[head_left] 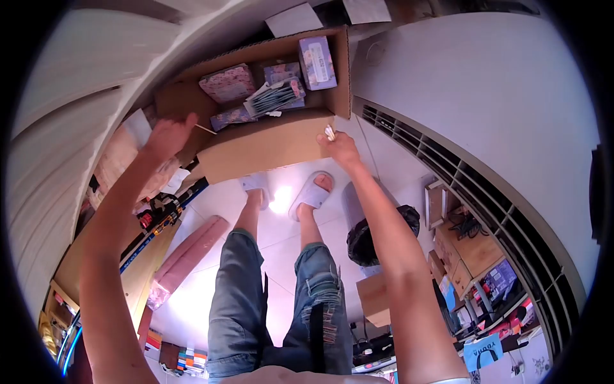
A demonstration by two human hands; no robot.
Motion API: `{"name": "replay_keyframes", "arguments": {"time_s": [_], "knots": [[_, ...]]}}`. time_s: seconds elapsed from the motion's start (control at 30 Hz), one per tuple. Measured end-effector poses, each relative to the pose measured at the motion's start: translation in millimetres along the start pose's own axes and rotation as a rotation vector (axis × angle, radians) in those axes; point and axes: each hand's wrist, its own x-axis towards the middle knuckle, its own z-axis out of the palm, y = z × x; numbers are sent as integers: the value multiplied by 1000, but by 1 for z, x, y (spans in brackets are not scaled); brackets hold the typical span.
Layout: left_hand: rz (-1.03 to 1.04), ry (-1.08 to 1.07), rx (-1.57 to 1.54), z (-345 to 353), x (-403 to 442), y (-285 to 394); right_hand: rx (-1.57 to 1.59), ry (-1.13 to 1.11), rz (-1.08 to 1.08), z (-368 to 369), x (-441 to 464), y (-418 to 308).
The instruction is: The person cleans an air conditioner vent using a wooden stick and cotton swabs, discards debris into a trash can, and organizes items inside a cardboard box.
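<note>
An open cardboard box (268,147) is in front of me at the top of the view. My left hand (171,136) is closed at the box's left side, pinching a thin pale stick (204,129) that points toward the box. At the front right corner, my right hand (339,148) is closed around a small bundle of white-tipped sticks (330,132), which look like cotton swabs. Inside the box lie a pink floral pack (228,83), a purple floral carton (318,63) standing at the right, and a clear packet of thin dark items (275,97).
A black-bagged bin (364,243) stands right of my legs, with a smaller cardboard box (373,299) nearer. On the left, a pink roll (188,261) lies on the floor beside a wooden table (144,256). A large white panel with a grille (473,169) runs along the right.
</note>
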Motion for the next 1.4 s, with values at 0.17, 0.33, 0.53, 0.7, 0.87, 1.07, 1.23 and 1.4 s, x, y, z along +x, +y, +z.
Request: {"name": "replay_keyframes", "arguments": {"time_s": [0.17,0.33,0.53,0.7,0.87,1.07,1.23,1.4], "knots": [[-8,0,-73,-23,8,1,128,155,-127,-7,14,-11],[-3,-69,-10,-54,24,29,338,315,-81,41,-2,25],[-50,-78,-111,-46,32,24,751,824,-298,-1,-69,-34],[-186,-267,-375,-80,28,42,616,620,-328,-34,-51,-65],[367,515,-400,-128,113,119,744,637,-226,-18,-28,-42],[340,344,-281,-125,171,130,589,472,-51,-44,-26,-23],[301,269,-375,-115,146,100,460,892,-404,-31,-50,-50],[252,349,-637,-89,136,103,577,585,-298,-17,-35,-82]]}}
